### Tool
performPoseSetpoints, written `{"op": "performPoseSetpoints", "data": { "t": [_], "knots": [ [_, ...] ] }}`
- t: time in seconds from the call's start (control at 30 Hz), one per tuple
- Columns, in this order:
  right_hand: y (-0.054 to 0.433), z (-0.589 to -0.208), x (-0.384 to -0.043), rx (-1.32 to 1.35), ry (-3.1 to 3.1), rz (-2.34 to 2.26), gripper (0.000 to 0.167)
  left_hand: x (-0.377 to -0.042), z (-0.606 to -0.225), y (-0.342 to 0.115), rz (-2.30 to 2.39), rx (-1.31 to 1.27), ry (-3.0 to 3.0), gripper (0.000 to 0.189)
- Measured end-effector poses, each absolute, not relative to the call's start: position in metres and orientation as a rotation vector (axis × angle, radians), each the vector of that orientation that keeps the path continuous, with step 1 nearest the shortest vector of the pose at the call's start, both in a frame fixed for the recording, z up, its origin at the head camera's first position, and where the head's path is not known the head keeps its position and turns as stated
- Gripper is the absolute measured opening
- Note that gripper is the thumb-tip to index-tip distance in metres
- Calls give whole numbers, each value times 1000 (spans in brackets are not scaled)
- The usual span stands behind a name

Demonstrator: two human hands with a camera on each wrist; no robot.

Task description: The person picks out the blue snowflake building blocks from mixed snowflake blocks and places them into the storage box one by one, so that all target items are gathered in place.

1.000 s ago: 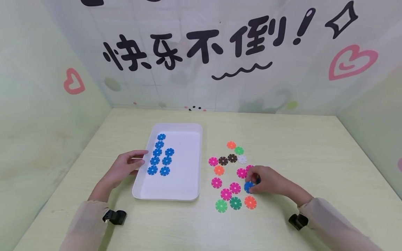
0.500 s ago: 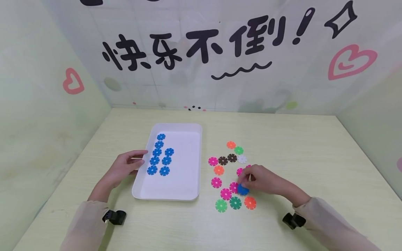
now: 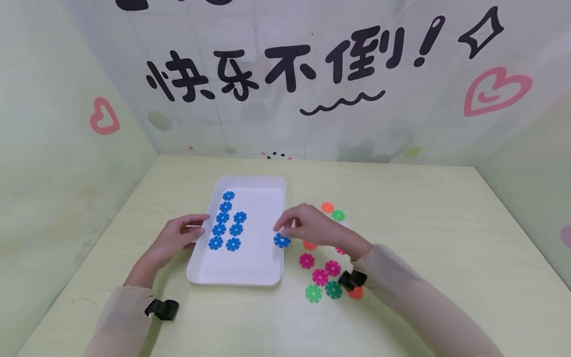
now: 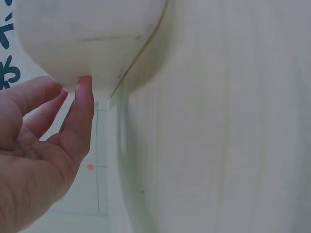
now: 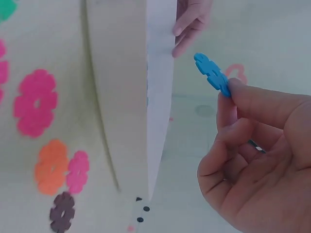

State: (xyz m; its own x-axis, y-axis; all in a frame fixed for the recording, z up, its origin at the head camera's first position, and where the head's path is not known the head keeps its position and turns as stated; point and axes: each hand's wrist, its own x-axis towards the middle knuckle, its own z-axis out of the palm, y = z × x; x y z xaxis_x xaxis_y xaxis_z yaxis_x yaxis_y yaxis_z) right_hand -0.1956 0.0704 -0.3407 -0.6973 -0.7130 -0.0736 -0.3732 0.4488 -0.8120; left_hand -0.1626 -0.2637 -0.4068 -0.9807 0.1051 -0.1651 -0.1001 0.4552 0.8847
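Between thumb and index finger, my right hand [image 3: 314,225] pinches a blue notched plastic disc [image 3: 282,240] over the right rim of a white tray [image 3: 263,267]. The right wrist view shows this blue disc [image 5: 210,73] tilted, clear of the tray wall. A dark sliver [image 5: 256,146] shows among the curled fingers; what it is, I cannot tell. Several blue discs [image 3: 233,244] lie in two columns in the tray's left half. My left hand [image 3: 178,235] holds the tray's left edge, its thumb [image 4: 83,104] against the outer wall.
Right of the tray, loose notched discs lie on the table [image 3: 415,208]: pink [image 3: 319,277], orange [image 3: 327,207], light green [image 3: 314,293] and dark green [image 3: 333,289]. The right forearm covers some of them. A printed wall [image 3: 285,129] stands behind the table.
My right hand has lifted the blue disc from among the loose discs and carried it left to the tray's right rim. The left hand and tray have stayed put.
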Motion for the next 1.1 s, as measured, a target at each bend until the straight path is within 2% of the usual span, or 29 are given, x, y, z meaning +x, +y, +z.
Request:
{"op": "performPoseSetpoints", "data": {
  "t": [0.3,0.57,0.9,1.1],
  "knots": [
    [1,-335,-239,-847,2303,-1235,17,-161,-411,-265,1534,-30,2498,46],
    [-45,-349,-265,-533,2309,-1393,18,-163,-407,-265,1530,-30,2481,44],
    [-55,-376,-282,-76,2171,-1646,20,-163,-405,-265,1579,-6,2466,45],
    [-53,-394,-281,31,2265,-1571,22,-163,-405,-267,1609,16,2451,46]
  ]
}}
